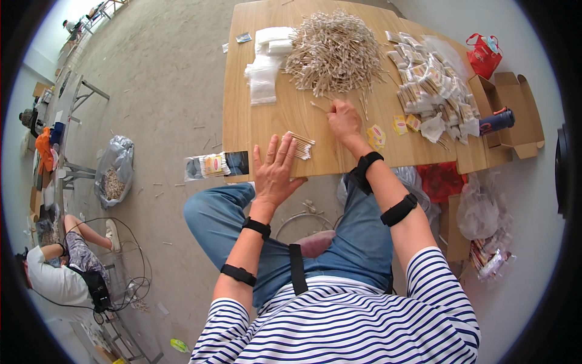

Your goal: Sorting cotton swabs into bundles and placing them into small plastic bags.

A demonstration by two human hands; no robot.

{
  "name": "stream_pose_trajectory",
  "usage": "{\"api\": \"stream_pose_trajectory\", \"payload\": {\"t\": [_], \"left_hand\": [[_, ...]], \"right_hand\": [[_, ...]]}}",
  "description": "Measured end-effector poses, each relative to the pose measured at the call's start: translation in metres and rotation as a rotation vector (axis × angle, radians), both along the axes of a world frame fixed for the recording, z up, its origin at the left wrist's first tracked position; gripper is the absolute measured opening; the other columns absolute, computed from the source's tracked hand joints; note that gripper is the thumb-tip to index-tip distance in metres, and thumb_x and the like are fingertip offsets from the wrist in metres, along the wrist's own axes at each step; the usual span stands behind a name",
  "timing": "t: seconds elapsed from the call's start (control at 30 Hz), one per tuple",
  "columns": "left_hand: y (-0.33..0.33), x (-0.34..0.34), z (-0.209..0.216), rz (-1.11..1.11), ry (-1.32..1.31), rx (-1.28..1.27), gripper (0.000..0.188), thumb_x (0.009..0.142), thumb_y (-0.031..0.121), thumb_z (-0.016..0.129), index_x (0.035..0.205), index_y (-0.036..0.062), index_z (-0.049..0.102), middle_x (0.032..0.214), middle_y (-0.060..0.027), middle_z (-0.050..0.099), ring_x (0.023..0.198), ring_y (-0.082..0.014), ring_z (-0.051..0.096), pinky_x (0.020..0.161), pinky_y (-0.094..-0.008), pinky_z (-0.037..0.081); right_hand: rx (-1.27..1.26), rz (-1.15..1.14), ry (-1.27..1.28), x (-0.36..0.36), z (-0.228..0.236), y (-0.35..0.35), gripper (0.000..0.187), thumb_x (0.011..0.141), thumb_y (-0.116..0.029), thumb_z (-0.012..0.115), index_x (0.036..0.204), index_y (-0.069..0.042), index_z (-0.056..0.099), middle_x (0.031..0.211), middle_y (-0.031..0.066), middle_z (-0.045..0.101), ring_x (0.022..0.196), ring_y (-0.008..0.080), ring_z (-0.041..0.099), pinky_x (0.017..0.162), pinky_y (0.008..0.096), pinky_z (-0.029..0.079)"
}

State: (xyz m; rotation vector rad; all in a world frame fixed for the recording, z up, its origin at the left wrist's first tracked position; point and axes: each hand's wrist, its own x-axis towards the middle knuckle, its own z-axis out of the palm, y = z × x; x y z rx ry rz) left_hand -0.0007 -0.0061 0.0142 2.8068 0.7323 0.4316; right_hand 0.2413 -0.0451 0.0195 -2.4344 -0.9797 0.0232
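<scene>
My left hand (277, 167) lies palm down at the table's near edge, fingers stretched out. Its fingertips touch the left side of a small bundle of cotton swabs (302, 147) lined up side by side. My right hand (345, 124) is closed, with a cotton swab (317, 107) sticking out to the left of its fingers. Beyond it rises a big heap of loose swabs (333, 51). Left of my left hand, a clear bag of swabs with a yellow label (212, 165) sits at the table's corner. Yellow cards (376, 137) lie right of my right wrist.
Clear empty bags (262, 82) are stacked left of the heap. Many filled swab packs (433, 85) cover the table's right side. Beyond them stand an open cardboard box (515, 112), a dark bottle (497, 121) and a red bag (484, 56). Another person (66, 273) sits at the lower left.
</scene>
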Motion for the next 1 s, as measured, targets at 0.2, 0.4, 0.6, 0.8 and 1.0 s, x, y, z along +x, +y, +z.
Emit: {"api": "stream_pose_trajectory", "payload": {"t": [0.2, 0.4, 0.6, 0.8, 1.0], "left_hand": [[0.0, -0.001, 0.0, 0.011, 0.012, 0.021, 0.108, 0.061, 0.053, 0.083, 0.153, 0.0186, 0.038, 0.16, 0.0015, 0.034, 0.149, -0.0235, 0.028, 0.119, -0.059, 0.018], [-0.001, 0.001, 0.001, 0.007, 0.012, 0.024, 0.109, 0.06, 0.053, 0.083, 0.153, 0.0185, 0.038, 0.16, 0.0015, 0.034, 0.149, -0.0234, 0.029, 0.119, -0.0588, 0.018], [0.0, -0.001, 0.0, 0.008, -0.005, 0.021, 0.108, 0.06, 0.053, 0.083, 0.152, 0.0174, 0.039, 0.16, 0.0007, 0.034, 0.149, -0.0237, 0.029, 0.118, -0.0596, 0.018], [0.0, 0.0, 0.0, -0.001, -0.008, 0.013, 0.108, 0.061, 0.052, 0.084, 0.152, 0.0167, 0.039, 0.16, 0.0003, 0.034, 0.149, -0.0238, 0.028, 0.118, -0.0604, 0.017], [0.0, 0.0, -0.001, -0.003, 0.001, 0.011, 0.107, 0.062, 0.053, 0.083, 0.152, 0.0168, 0.038, 0.161, 0.0003, 0.033, 0.149, -0.0239, 0.027, 0.118, -0.0606, 0.017]], "right_hand": [[0.081, -0.009, 0.068, 0.011, -0.004, 0.001, 0.009, 0.078, -0.014, 0.065, 0.08, -0.006, 0.068, 0.087, 0.0164, 0.066, 0.086, 0.0347, 0.065, 0.077, 0.0447, 0.051], [0.142, -0.007, -0.047, 0.01, -0.004, -0.009, 0.008, 0.079, -0.012, 0.066, 0.081, -0.005, 0.07, 0.081, 0.0168, 0.066, 0.085, 0.0355, 0.065, 0.077, 0.0443, 0.051], [0.135, 0.303, 0.073, -0.049, 0.003, -0.021, 0.007, 0.086, -0.013, 0.062, 0.085, -0.01, 0.068, 0.092, 0.0149, 0.064, 0.085, 0.0367, 0.066, 0.073, 0.0467, 0.053], [0.136, 0.331, 0.047, -0.064, 0.003, -0.019, 0.007, 0.086, -0.01, 0.061, 0.085, -0.008, 0.067, 0.092, 0.015, 0.062, 0.083, 0.0382, 0.065, 0.073, 0.0469, 0.053], [0.137, 0.374, 0.025, -0.068, -0.001, -0.019, 0.01, 0.083, -0.005, 0.057, 0.085, -0.007, 0.067, 0.094, 0.0166, 0.062, 0.081, 0.0394, 0.065, 0.072, 0.0478, 0.053]]}}
